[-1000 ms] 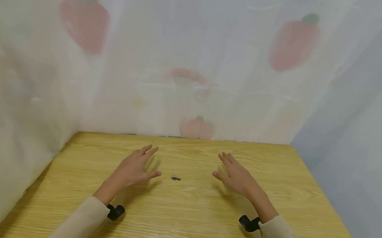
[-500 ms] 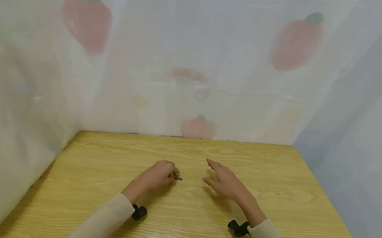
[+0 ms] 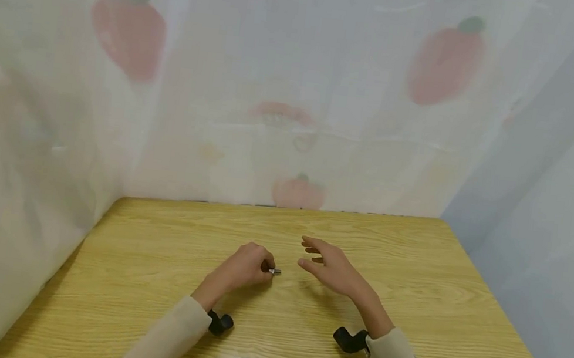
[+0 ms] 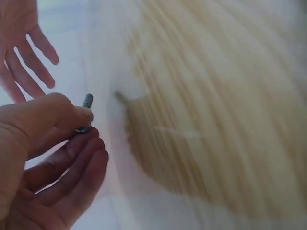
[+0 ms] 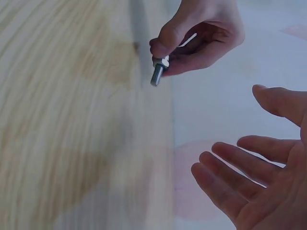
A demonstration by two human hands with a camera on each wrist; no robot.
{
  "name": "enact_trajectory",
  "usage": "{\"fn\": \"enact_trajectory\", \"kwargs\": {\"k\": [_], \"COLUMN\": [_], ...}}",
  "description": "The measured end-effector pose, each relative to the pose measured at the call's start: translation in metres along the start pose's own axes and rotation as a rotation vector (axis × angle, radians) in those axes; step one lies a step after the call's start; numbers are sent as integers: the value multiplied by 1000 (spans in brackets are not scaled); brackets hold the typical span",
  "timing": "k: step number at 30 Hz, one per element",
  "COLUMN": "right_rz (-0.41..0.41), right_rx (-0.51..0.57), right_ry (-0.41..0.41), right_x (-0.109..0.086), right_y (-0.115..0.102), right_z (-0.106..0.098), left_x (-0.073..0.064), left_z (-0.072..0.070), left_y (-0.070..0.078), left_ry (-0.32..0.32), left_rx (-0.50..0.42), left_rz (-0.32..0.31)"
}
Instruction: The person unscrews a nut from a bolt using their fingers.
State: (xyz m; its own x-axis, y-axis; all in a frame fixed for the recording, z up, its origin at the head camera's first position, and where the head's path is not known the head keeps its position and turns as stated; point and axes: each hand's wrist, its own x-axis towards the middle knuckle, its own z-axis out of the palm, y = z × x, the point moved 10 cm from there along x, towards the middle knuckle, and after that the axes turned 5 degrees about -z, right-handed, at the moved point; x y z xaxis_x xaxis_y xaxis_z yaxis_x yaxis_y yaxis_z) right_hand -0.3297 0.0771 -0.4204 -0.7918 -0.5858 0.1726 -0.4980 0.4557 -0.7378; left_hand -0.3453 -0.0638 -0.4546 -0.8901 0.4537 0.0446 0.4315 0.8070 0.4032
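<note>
My left hand (image 3: 245, 267) pinches a small silver bolt (image 3: 277, 272) between thumb and fingers, above the middle of the table. Its threaded shank (image 4: 88, 100) sticks out past the thumb in the left wrist view. Seen from the right wrist, a hexagonal nut-like piece (image 5: 164, 62) sits on the bolt right at the left fingertips, and the shank points away from that hand. The other end of the bolt is hidden in the grip. My right hand (image 3: 332, 268) hovers a little to the right of the bolt, fingers spread and extended, holding nothing.
A wood-grain table (image 3: 405, 257) lies under both hands. Pale curtains (image 3: 364, 152) printed with strawberries stand at its back and both sides. A black wrist camera (image 3: 220, 324) is strapped to the left wrist, and another camera (image 3: 350, 340) to the right.
The left hand has moved right, taken hold of the bolt from the table and shifted it slightly right. The right hand has come left, closer to the bolt, with its fingers still extended.
</note>
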Motion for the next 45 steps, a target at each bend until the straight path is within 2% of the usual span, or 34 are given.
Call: {"fn": "enact_trajectory", "kwargs": {"k": [3, 9, 18, 21, 25, 30, 32, 38, 45], "right_rz": [-18, -76, -67, -66, -76, -68, -51, -36, -67], "right_rx": [39, 101, 116, 111, 133, 205, 239, 287, 323], "right_ry": [1, -33, -3, -10, -42, -94, -118, -157, -144], "right_x": [2, 5, -2, -3, -2, -1, -2, -2, 1], "right_y": [-6, -18, -25, -24, -25, -26, -33, -32, -30], "right_z": [1, 6, 2, 5, 11, 16, 16, 22, 22], "left_x": [-3, -14, -32, -36, -39, -41, -42, -44, -45], "left_z": [-3, -15, -28, -30, -32, -36, -39, -52, -56], "left_y": [5, 16, 20, 21, 21, 26, 30, 44, 47], "left_ry": [41, 113, 206, 226, 241, 254, 262, 306, 330], "left_rx": [-84, -322, -595, -659, -687, -666, -657, -628, -563], "left_rz": [25, 52, 54, 58, 57, 72, 95, 202, 244]}}
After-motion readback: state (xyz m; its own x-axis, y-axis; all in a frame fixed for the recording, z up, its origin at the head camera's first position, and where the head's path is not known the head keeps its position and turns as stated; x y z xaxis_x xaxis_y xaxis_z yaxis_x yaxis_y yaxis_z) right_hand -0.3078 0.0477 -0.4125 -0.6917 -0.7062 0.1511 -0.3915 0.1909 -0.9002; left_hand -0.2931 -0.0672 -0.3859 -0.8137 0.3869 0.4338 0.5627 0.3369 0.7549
